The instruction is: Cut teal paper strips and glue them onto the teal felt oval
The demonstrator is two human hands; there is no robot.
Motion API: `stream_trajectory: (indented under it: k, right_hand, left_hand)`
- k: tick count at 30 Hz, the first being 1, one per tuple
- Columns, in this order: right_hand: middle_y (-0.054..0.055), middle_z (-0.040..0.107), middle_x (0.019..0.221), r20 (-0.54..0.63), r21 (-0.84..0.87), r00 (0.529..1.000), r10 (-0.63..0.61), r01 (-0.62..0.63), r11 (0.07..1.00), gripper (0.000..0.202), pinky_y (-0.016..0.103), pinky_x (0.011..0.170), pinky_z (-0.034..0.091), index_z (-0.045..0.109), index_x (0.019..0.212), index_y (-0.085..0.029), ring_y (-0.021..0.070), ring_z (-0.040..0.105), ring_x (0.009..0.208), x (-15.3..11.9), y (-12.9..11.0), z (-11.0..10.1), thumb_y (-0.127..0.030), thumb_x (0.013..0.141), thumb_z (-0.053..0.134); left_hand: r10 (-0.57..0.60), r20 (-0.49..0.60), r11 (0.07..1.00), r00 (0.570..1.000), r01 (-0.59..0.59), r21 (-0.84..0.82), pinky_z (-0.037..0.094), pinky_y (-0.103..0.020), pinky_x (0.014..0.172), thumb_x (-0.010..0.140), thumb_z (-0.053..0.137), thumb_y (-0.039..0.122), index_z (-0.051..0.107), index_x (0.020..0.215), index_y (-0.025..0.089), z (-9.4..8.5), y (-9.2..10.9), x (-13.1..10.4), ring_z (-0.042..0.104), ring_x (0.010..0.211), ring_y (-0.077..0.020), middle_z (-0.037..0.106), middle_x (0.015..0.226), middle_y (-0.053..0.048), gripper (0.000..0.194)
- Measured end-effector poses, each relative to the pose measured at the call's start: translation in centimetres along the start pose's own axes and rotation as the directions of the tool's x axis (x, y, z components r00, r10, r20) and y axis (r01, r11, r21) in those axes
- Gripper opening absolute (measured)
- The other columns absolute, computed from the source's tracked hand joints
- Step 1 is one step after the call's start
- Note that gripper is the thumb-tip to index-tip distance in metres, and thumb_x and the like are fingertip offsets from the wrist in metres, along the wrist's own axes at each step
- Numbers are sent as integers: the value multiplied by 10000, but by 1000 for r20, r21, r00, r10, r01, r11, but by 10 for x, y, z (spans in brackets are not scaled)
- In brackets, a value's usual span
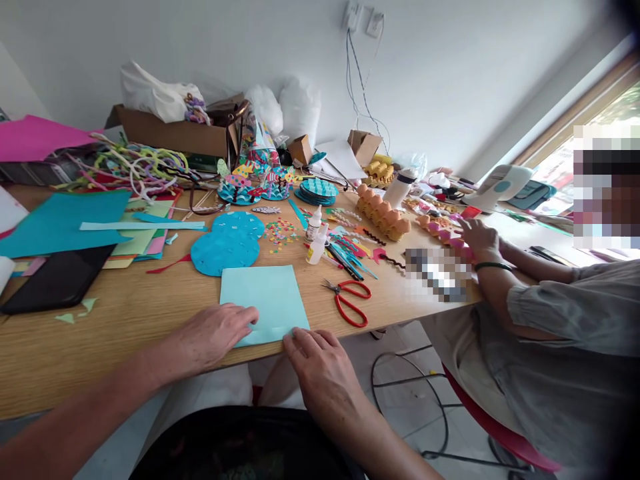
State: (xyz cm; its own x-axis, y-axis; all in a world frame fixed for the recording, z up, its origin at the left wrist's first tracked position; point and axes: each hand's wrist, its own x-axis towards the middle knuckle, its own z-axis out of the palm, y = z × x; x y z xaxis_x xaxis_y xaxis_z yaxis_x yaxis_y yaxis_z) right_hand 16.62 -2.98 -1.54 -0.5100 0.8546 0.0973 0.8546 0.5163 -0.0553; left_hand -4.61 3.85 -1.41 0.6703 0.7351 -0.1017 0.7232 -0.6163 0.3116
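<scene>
A light blue sheet of paper point(267, 297) lies at the table's front edge, with a narrow folded strip along its near side. My left hand point(213, 337) rests over its lower left part, fingers curled together and pressing on it. At the lower right corner, my right hand point(325, 363) has its bent fingers on the folded edge; its thumb is mostly hidden. Red-handled scissors point(353, 300) lie partly spread to the right of the sheet. Just behind it are blue rounded cut-outs point(225, 253) with small marks on them.
Small glue bottles point(316, 243) stand behind the scissors, near colourful confetti point(281, 235). A black phone point(57, 280) and coloured sheets point(65, 220) lie at left. Egg-carton strips point(383, 217) sit at right, where another person's hand point(480, 240) works. Pipe cleaners point(135, 167) are piled behind.
</scene>
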Motion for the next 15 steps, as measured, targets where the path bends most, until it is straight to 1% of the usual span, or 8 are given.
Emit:
stream_trajectory:
  k: [3, 6, 10, 15]
  right_hand:
    - [78, 586, 1008, 6, -22, 1000, 10, -10, 1000, 284, 306, 788, 358, 529, 1098, -149, 188, 529, 881, 1, -2, 0, -114, 818, 498]
    - [75, 589, 979, 24, -38, 999, 23, -22, 999, 253, 300, 772, 361, 546, 1063, -149, 189, 528, 857, 2, -5, -1, -108, 818, 498]
    - [79, 587, 983, 27, -48, 999, 25, -23, 999, 266, 303, 775, 365, 545, 1072, -140, 196, 530, 865, 2, -7, -2, -115, 809, 519]
    - [85, 582, 1041, -23, -70, 1000, 15, -16, 997, 336, 311, 785, 376, 513, 1149, -159, 200, 529, 909, -1, -8, 0, -107, 816, 508]
  left_hand:
    - [-46, 18, 999, 999, 46, 4, 376, -247, 623, 905, 403, 251, 511, 776, 186, -7, 0, -5, 553, 739, -168, 598, 782, -14, 180]
    - [-21, 4, 999, 1000, 21, 28, 353, -253, 614, 901, 428, 277, 509, 705, 178, -6, -3, -9, 535, 719, -169, 574, 738, -13, 235]
    - [15, -21, 998, 1000, -13, 60, 338, -262, 613, 905, 409, 231, 524, 686, 172, -1, -6, -10, 527, 715, -171, 565, 720, -18, 255]
    - [16, -36, 998, 999, -14, 58, 343, -266, 611, 897, 412, 227, 531, 682, 172, 0, -7, -9, 530, 711, -173, 569, 716, -20, 252]
